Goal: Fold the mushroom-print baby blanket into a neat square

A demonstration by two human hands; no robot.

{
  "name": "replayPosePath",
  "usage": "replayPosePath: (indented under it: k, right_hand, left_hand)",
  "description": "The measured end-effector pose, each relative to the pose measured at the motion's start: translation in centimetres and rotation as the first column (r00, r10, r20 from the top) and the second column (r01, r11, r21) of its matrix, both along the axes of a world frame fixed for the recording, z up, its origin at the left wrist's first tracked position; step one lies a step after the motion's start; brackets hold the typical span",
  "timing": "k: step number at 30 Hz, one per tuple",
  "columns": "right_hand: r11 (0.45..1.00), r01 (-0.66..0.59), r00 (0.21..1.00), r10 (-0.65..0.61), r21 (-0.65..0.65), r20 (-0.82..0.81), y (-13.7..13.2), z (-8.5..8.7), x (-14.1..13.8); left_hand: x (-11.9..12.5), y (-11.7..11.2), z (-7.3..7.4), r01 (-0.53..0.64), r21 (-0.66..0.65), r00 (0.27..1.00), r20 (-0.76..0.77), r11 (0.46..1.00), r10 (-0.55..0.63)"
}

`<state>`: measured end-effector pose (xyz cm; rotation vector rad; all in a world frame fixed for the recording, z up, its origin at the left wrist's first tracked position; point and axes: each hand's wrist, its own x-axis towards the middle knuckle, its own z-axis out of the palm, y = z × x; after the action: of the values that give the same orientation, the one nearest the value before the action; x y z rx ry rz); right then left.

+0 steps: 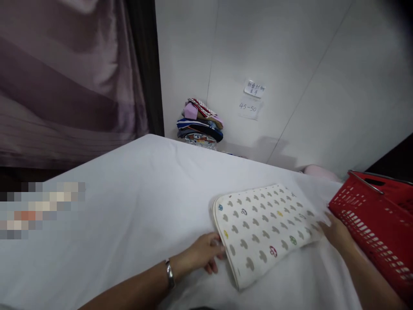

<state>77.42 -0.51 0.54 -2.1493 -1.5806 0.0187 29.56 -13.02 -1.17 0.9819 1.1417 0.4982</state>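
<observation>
A folded white cloth with a grey mushroom print (264,230) lies flat on the white-covered table (135,206). My left hand (204,254), with a silver bangle on the wrist, pinches the cloth's near left edge. My right hand (335,232) grips the cloth's right end, its fingertips partly hidden under the fabric. Both hands touch the cloth at opposite ends.
A red plastic basket (377,219) with a metal handle stands just right of my right hand. A stack of folded colourful clothes (200,122) sits against the white wall at the back. Paper notes (251,99) hang on the wall. A purple curtain (64,77) hangs at left.
</observation>
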Motion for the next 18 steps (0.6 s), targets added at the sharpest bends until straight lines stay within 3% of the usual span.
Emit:
replayPosePath:
  k: [4,7,9,12,15,18]
  right_hand:
    - [0.961,-0.271,0.945,0.256,-0.052,-0.201,-2.6,0.2,-10.8]
    - [0.813,-0.578,0.774,0.519,-0.070,-0.362,-5.6,0.1,-19.2]
    - [0.732,-0.679,0.687,0.608,-0.054,-0.398,-7.2,0.2,-23.7]
    - [0.631,-0.775,0.580,0.703,-0.014,-0.412,-8.0,0.8,-28.4]
    - [0.583,-0.812,0.546,0.754,-0.010,-0.366,-7.6,0.9,-31.5]
    - [0.567,-0.820,0.563,0.777,-0.075,-0.280,-7.6,-0.3,-33.4]
  left_hand:
    - [-1.6,2.9,0.2,-0.220,0.133,0.968,-0.091,0.966,0.233]
    - [-2.6,5.6,0.6,-0.317,0.210,0.926,-0.145,0.925,0.350]
    - [-2.8,6.8,0.7,-0.296,0.312,0.895,-0.240,0.903,0.376]
    - [-2.7,8.0,0.5,-0.171,0.459,0.827,-0.415,0.872,0.380]
    - [-2.4,8.6,0.4,-0.064,0.532,0.772,-0.509,0.844,0.379]
    - [-2.1,9.0,0.6,0.027,0.565,0.703,-0.597,0.825,0.387]
